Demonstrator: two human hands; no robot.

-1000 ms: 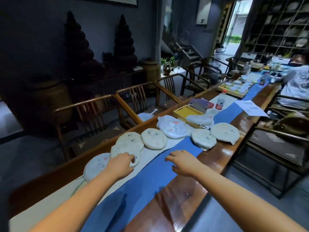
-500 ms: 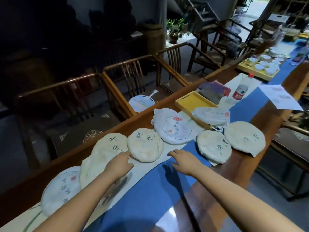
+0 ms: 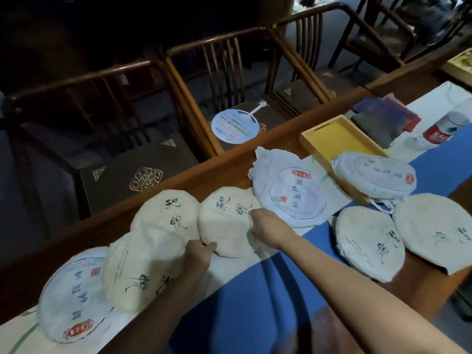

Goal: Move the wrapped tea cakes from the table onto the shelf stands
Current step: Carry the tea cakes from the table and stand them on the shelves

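Several round tea cakes in pale paper wrappers lie along the wooden table (image 3: pixel 178 185). The middle tea cake (image 3: pixel 224 226), with dark brush characters, is held between both hands. My left hand (image 3: pixel 199 251) grips its lower left edge, and my right hand (image 3: pixel 268 228) grips its right edge. Touching it on the left is another cake (image 3: pixel 166 213); a loosely wrapped one with a red seal (image 3: pixel 293 198) lies at its right. More cakes lie at the near left (image 3: pixel 138 269) and at the right (image 3: pixel 367 241). No shelf stands are in view.
A blue runner (image 3: pixel 255 302) covers the table's near side. A yellow tray (image 3: pixel 337 139), a dark pouch (image 3: pixel 378 123) and a plastic bottle (image 3: pixel 444 129) sit at the far right. Wooden armchairs (image 3: pixel 127 123) line the far side, one with a round fan (image 3: pixel 235 126) on its seat.
The view has tilted down and come closer to the table. Both hands have moved forward from the runner and neighbouring cake onto the middle tea cake's edges.
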